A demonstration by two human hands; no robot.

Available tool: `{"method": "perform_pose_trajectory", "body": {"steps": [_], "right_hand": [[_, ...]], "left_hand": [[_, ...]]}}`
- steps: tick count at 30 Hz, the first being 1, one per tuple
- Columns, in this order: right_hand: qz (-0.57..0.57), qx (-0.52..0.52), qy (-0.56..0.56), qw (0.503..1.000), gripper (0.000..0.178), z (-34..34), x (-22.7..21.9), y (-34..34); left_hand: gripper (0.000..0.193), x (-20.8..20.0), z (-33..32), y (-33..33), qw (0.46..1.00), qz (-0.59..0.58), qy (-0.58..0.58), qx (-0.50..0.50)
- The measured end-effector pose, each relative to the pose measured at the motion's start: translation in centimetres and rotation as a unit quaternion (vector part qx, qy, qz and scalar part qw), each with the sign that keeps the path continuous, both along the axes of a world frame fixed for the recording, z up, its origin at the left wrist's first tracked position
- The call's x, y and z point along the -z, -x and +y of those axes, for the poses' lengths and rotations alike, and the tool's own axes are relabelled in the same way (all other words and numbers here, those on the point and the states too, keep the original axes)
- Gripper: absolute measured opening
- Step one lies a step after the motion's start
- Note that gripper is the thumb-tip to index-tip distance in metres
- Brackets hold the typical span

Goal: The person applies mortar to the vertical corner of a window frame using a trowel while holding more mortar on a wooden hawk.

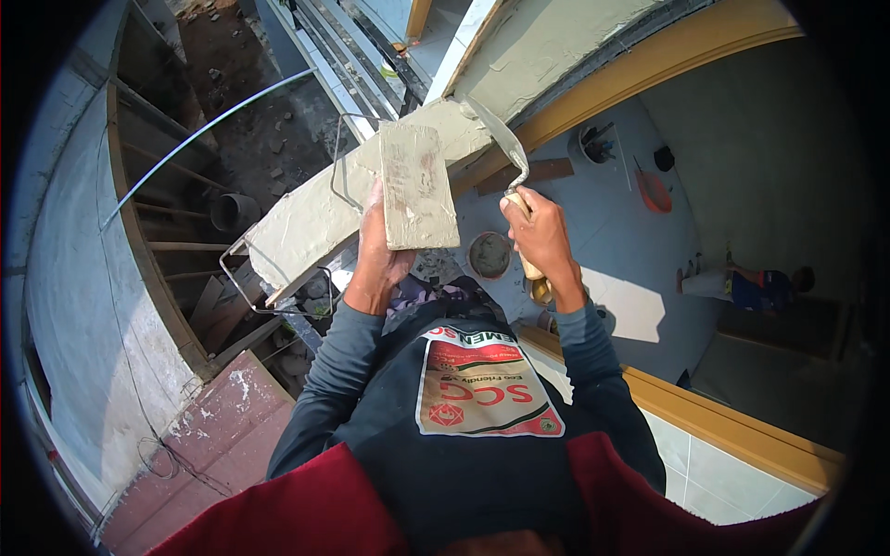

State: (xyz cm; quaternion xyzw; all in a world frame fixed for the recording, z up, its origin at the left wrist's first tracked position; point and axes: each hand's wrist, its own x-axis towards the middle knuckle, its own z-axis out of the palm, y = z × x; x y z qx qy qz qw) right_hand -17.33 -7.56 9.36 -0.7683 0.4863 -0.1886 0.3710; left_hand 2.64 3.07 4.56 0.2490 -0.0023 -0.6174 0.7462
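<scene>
My left hand (375,246) grips a flat rectangular plastering float (417,185) from below. Its upturned face is smeared with dried and wet mortar, and any handle beneath it is hidden. In my right hand (540,236) is a trowel (507,141), its pale wooden handle inside my closed fingers. The trowel's blade lies against the mortar-coated surface beyond the float. A long ledge (311,222) under fresh pale mortar passes beneath the float, with bent metal rod clamps (230,269) around it. Another mortared strip (547,56) continues to the upper right.
A yellow-brown wooden frame (667,65) borders the room far below at right. Down there are a mortar bucket (489,255), a tool bucket (601,144), an orange basin (654,192) and a person (765,287). Rubble and a dark bucket (234,213) lie low at left, under a pale pipe (209,130).
</scene>
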Motion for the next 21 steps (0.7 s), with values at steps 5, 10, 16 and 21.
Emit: {"method": "perform_pose_trajectory", "body": {"steps": [5,10,16,21], "right_hand": [[-0.030,0.034,0.074,0.996,0.030,1.0,-1.6,0.2],[0.037,-0.042,0.105,0.993,0.026,1.4,-1.2,-0.8],[0.085,-0.024,0.114,0.990,0.027,0.2,0.6,-1.3],[0.077,-0.001,0.063,0.995,0.027,-0.6,-0.4,-2.4]], "left_hand": [[0.046,0.2,1.8,-1.2,0.999,-0.031,-0.014,-0.023],[0.047,-0.2,2.4,-2.0,0.999,-0.024,-0.021,-0.031],[0.045,-0.7,3.0,-2.3,0.999,-0.034,-0.002,-0.041],[0.045,-0.9,3.0,-2.5,0.998,-0.045,-0.002,-0.042]]}}
